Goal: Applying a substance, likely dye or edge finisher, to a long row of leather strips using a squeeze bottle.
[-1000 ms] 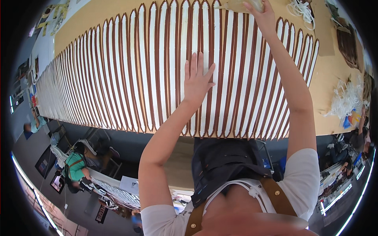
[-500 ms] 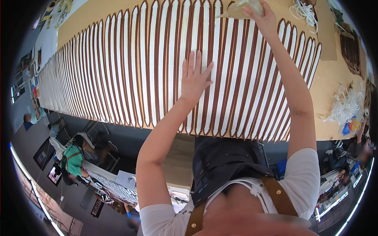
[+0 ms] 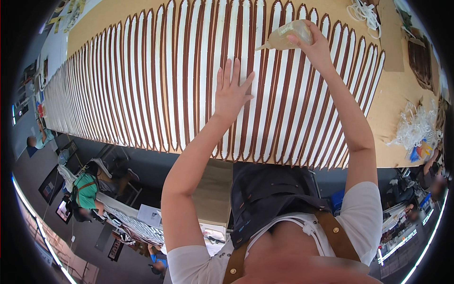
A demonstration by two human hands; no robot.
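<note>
My right hand [image 3: 316, 46] grips a translucent squeeze bottle [image 3: 289, 35] with a pale content, tipped sideways. Its thin nozzle points left, over one of the long strips in the upper middle of the table. Flat on the strips rests my left hand [image 3: 231, 97], fingers spread, holding nothing. Many long, narrow strips [image 3: 195, 94] lie side by side across the table, white on the face with brown edges and pointed ends. Whether the nozzle touches the strip or hovers just above it, I cannot tell.
The strips lie on a tan tabletop [image 3: 395, 118]. White cord [image 3: 366, 16] is coiled at the far right, with brown strips [image 3: 421, 66] beside it. A heap of clear plastic scraps [image 3: 416, 128] sits at the right edge. A person in green [image 3: 86, 189] is at lower left.
My right hand has drawn the bottle nearer to me, from the strips' far ends down along them. My left hand has stayed nearly in place.
</note>
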